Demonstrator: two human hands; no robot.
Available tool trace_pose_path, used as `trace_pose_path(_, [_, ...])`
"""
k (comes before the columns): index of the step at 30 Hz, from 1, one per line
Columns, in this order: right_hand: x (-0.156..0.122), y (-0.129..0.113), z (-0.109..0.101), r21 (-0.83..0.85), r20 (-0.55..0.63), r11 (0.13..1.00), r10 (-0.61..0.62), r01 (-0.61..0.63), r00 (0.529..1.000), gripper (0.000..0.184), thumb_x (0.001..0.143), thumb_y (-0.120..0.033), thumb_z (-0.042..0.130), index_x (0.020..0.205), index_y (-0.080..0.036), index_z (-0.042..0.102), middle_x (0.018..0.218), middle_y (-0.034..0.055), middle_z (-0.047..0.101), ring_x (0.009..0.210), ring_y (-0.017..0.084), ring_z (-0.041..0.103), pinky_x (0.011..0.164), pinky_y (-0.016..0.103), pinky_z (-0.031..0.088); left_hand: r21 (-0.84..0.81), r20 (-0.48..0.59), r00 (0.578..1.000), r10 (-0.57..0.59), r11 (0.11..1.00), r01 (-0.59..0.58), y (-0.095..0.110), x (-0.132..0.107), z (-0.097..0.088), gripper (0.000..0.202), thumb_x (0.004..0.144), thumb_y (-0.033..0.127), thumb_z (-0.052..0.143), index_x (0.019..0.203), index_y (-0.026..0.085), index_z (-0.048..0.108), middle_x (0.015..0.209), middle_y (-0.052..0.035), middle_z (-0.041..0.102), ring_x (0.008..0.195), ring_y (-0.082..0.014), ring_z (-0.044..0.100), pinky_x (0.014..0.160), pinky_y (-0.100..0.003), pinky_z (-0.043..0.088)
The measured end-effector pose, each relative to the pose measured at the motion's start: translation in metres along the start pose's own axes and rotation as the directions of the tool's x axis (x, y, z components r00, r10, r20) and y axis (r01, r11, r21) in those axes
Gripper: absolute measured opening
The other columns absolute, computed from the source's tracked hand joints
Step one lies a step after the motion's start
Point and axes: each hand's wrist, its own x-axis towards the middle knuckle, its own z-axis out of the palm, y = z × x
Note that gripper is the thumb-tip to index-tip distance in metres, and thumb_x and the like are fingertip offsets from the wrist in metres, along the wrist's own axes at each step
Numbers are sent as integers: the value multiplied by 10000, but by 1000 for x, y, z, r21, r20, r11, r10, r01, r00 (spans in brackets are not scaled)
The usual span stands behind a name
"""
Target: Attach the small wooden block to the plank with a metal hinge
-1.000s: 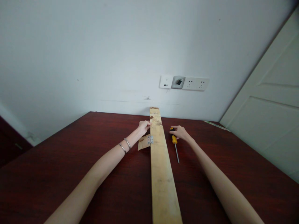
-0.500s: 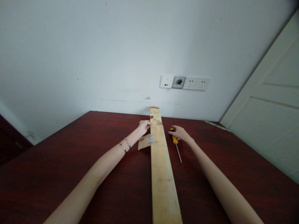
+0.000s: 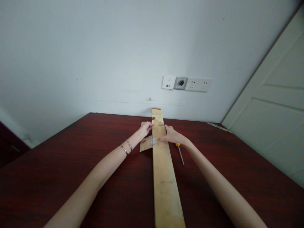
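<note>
Running away from the viewer down the middle of the counter, the board has its far end by the wall and its near end out of view. A metal hinge sits at its left edge, spanning to a short wooden piece that juts out to the left.

The left hand is at the board's left edge, just beyond the hinge, fingertips drawn close together and touching the wood; whether they grip it, I cannot tell. The right hand is spread wide over the right edge, thumb on the top face near the hinge, fingers farther along.

Right of the board, a screwdriver lies with its shaft toward the viewer, its yellow handle mostly hidden behind the right hand. Two bracelets circle the left wrist. A pale strip lies along the counter's far right edge. Beyond are wall sockets and, rightward, a white panelled door.
</note>
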Motion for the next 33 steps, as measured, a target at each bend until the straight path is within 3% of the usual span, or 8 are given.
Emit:
trace_pose_path(4, [-1, 0, 7, -18, -2, 997, 74, -74, 997, 988, 576, -471, 743, 1408, -201, 285, 1246, 134, 466, 1214, 351, 402, 973, 449, 377, -6, 4, 1000, 9, 1000, -9, 0, 1, 0, 193, 585, -103, 553, 627, 78, 608, 698, -84, 660, 669, -150, 626, 731, -300, 520])
trace_pose_path(8, [0, -2, 16, -63, -39, 985, 157, -159, 987, 1089, 535, -528, 749, 1414, -160, 220, 1214, 174, 431, 1171, 374, 445, 942, 470, 396, -9, 5, 1000, 18, 1000, -18, -1, 0, -1, 198, 580, -106, 561, 618, 85, 601, 675, -70, 652, 655, -145, 623, 730, -308, 521])
trace_pose_path(22, [-3, -8, 19, -88, -90, 984, 150, -158, 985, 1075, 554, -505, 753, 1412, -154, 209, 1195, 175, 412, 1163, 374, 470, 941, 467, 385, -13, -18, 1000, 14, 1000, -14, 2, 1, 3, 186, 564, -101, 558, 577, 83, 581, 653, -72, 647, 615, -140, 614, 690, -295, 515])
trace_pose_path(26, [-8, -5, 10, -56, -130, 990, 124, -132, 984, 832, 674, -492, 676, 1358, -155, 342, 1190, 161, 475, 1177, 344, 467, 976, 454, 384, -11, 0, 1000, 11, 1000, -11, 4, -1, 4, 183, 563, -93, 573, 592, 87, 593, 661, -77, 656, 634, -153, 621, 683, -291, 516])
trace_pose_path(29, [-19, 7, 6, 23, -141, 991, 132, -130, 981, 621, 751, -423, 630, 1267, -117, 468, 1112, 152, 564, 1079, 295, 540, 926, 421, 447, -9, 10, 1000, 13, 1000, -13, 4, -3, 5, 187, 556, -90, 587, 596, 93, 590, 657, -69, 656, 631, -150, 620, 675, -282, 519])
trace_pose_path(31, [-28, 16, 6, 191, -77, 962, 215, -198, 973, 624, 789, -403, 604, 1303, -91, 438, 1060, 145, 605, 885, 233, 615, 775, 384, 527, -7, 20, 1000, 10, 1000, -9, 4, -3, 4, 193, 554, -91, 578, 609, 93, 595, 664, -65, 658, 632, -149, 623, 675, -282, 523])
trace_pose_path(33, [-39, 23, 9, 388, -4, 878, 305, -280, 952, 655, 809, -390, 599, 1337, -59, 396, 1019, 143, 626, 735, 175, 625, 630, 324, 551, -8, 27, 1000, 5, 1000, -5, 3, -3, 3, 208, 552, -95, 567, 632, 93, 604, 666, -61, 658, 647, -154, 631, 685, -284, 526])
